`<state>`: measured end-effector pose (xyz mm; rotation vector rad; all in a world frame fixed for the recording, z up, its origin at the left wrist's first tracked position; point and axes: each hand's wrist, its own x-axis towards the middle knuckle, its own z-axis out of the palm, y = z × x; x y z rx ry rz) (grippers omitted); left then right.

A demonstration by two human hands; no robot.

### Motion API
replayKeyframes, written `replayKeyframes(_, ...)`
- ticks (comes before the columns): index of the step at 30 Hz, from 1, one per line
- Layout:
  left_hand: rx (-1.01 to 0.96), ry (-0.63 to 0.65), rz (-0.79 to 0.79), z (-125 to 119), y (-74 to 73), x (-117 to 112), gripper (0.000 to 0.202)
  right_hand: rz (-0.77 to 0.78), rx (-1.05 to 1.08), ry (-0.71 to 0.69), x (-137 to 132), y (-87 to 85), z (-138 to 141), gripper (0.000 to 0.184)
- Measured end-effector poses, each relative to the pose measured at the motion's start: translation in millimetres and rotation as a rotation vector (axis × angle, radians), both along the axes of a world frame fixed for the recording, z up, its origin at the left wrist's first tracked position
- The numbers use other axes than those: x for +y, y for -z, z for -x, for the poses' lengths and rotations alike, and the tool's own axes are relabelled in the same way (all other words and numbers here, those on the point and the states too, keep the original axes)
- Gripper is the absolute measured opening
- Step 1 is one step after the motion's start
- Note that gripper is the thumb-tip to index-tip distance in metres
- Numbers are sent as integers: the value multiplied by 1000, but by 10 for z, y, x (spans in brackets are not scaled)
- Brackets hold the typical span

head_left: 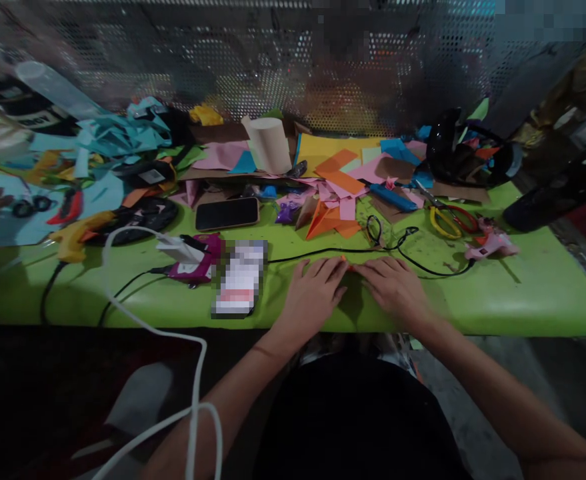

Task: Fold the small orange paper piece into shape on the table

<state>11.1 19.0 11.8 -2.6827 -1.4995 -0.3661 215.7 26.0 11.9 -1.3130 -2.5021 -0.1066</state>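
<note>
- We found the left hand [313, 290] and the right hand [395, 287] lying flat, side by side, at the lower centre of the frame. Neither was curled around anything; the fingers were stretched out and pressing down.
- Under the fingertips lay an orange paper piece [349, 265]. Only a sliver showed between the two hands, so we could not tell its shape.
- Risk, in our judgement: the black cable [323, 252] ran just above the fingertips. A forward slide of the hands could snag it and tug the pink glue gun [490, 245] at the right, to which it seemed to lead.
- Risk: uneven pressure from the two palms could let the paper skid on the smooth top and crease off-line.
- Risk: the blurred phone [240, 277] lay just left of the left hand, near the front edge. A swing of the wrist or forearm could push it off.
- Surface: a bright green table [523, 293], heaped along the upper half of the frame with coloured paper scraps [123, 133]. Also on it were scissors [447, 220], a cardboard tube [270, 143], a dark phone [227, 213] and a yellow glue gun [75, 240].
- Room: dim, with a perforated metal screen [273, 60] behind the table. A white cable [137, 313] looped down at the lower left.
</note>
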Motion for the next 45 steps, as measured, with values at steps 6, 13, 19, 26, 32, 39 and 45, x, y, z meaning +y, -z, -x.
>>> replayKeyframes(6,49,-3,-23,-51,-10,136,32,14,42,33,194,-2,58,18)
replayKeyframes(13,46,6,-5,2,-42,-149,35,27,56,-113,108,44,-7,16)
replayKeyframes(19,25,-18,-67,48,30,-368,45,20,71,-99,73,51,-20,19)
replayKeyframes(26,29,-7,-6,-14,49,-323,49,0,30,-49,-21,-2,-43,29)
replayKeyframes(32,26,5,30,13,17,-249,48,37,16,-47,-236,-33,-32,39)
replayKeyframes(39,57,-12,38,-25,-18,-127,51,95,-16,0,-136,-61,60,40)
replayKeyframes(45,85,-6,49,-4,-7,-312,54,125,5,-22,-313,-78,40,45)
